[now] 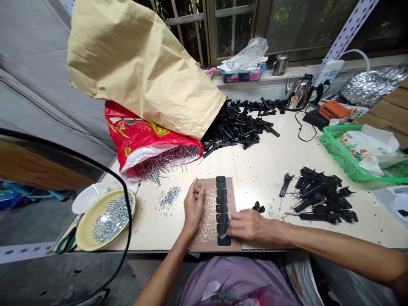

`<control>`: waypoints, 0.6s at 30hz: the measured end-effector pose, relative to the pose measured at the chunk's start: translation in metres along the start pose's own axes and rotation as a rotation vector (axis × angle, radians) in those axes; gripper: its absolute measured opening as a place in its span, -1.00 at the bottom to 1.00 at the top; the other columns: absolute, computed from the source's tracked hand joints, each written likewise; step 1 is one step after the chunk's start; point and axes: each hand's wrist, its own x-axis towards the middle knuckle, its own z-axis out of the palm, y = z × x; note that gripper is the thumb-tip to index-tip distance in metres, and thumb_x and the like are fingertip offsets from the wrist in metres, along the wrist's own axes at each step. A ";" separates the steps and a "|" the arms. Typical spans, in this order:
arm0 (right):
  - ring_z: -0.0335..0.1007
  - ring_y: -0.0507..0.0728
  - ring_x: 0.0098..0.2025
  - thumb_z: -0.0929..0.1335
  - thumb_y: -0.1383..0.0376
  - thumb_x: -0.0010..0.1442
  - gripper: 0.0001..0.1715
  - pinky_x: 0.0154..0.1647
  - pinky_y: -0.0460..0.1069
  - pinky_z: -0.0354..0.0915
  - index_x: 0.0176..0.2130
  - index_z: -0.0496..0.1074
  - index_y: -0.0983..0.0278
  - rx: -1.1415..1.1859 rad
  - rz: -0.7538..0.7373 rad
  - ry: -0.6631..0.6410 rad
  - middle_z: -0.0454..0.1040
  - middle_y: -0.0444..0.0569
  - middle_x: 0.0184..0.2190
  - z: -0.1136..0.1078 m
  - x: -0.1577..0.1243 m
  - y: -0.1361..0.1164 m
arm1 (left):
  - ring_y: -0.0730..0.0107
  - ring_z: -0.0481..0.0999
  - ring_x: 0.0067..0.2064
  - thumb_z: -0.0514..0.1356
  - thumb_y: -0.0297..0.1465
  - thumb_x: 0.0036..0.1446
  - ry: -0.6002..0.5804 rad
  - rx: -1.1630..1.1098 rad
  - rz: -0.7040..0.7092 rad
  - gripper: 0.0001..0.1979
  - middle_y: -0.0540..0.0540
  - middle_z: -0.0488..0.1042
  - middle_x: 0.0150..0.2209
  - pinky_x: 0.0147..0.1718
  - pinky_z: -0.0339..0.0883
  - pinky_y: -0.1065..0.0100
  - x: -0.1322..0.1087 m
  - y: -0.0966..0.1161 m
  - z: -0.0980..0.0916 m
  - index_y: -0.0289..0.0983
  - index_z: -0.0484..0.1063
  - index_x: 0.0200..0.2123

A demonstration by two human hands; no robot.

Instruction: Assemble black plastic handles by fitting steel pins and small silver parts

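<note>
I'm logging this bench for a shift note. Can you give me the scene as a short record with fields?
Left hand: rests on the brown board, fingers curled
Right hand: fingertips pinch what looks like a pin beside the column of black pieces
On board: small pale bits
Left side: yellow plate of metal bits; red bag spilling nails
Behind: paper sack; pile of black parts
Right side: black clips; green basket

A row of pads (222,199) lies on the board (207,227), plate (83,238) left, clip pile (321,195) right.
</note>
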 end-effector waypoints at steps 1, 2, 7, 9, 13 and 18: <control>0.27 -0.04 -0.48 0.11 0.35 0.34 -0.56 -0.69 -0.19 0.28 -0.36 0.48 0.27 0.097 0.087 -0.024 0.40 -0.17 -0.54 0.002 0.001 0.006 | 0.49 0.30 -0.44 0.10 -0.18 0.15 0.005 0.007 -0.006 -0.42 0.01 0.34 -0.38 -0.41 0.24 0.44 0.000 0.000 0.000 -0.24 0.17 0.21; 0.28 -0.04 -0.46 0.14 0.36 0.33 -0.61 -0.65 -0.18 0.30 -0.35 0.48 0.28 0.238 0.225 -0.059 0.42 -0.15 -0.51 0.006 0.003 0.016 | 0.48 0.31 -0.43 0.09 -0.17 0.16 0.012 0.015 -0.010 -0.42 0.00 0.34 -0.37 -0.41 0.25 0.43 0.001 -0.001 0.000 -0.25 0.16 0.21; 0.26 -0.01 -0.42 0.17 0.37 0.33 -0.67 -0.55 -0.13 0.27 -0.32 0.46 0.29 0.807 0.416 -0.123 0.42 -0.11 -0.49 0.018 0.013 0.042 | 0.45 0.34 -0.41 0.06 -0.17 0.18 0.030 0.082 -0.011 -0.44 -0.02 0.36 -0.35 -0.38 0.26 0.40 0.000 0.000 0.000 -0.25 0.14 0.21; 0.25 -0.01 -0.40 0.17 0.36 0.34 -0.69 -0.52 -0.11 0.25 -0.28 0.46 0.25 0.950 0.233 -0.114 0.42 -0.13 -0.48 0.014 0.014 0.034 | 0.44 0.35 -0.41 0.05 -0.18 0.19 0.032 0.100 -0.003 -0.45 -0.02 0.36 -0.35 -0.38 0.26 0.40 0.000 0.002 0.000 -0.25 0.14 0.21; 0.28 0.03 -0.31 0.19 0.26 0.34 -0.70 -0.43 -0.08 0.27 -0.24 0.46 0.28 0.942 0.595 -0.085 0.45 -0.05 -0.36 0.025 0.012 0.040 | 0.43 0.37 -0.38 0.04 -0.19 0.21 0.030 0.114 0.015 -0.45 -0.03 0.38 -0.34 -0.35 0.27 0.39 -0.001 0.006 0.001 -0.25 0.11 0.22; 0.29 0.08 -0.21 0.20 0.20 0.32 -0.69 -0.30 -0.04 0.26 -0.24 0.46 0.25 0.912 0.688 -0.153 0.46 -0.04 -0.31 0.057 0.013 0.069 | 0.41 0.38 -0.36 0.02 -0.18 0.22 0.019 0.115 0.009 -0.45 -0.04 0.38 -0.34 -0.34 0.27 0.38 -0.002 0.006 0.000 -0.25 0.09 0.23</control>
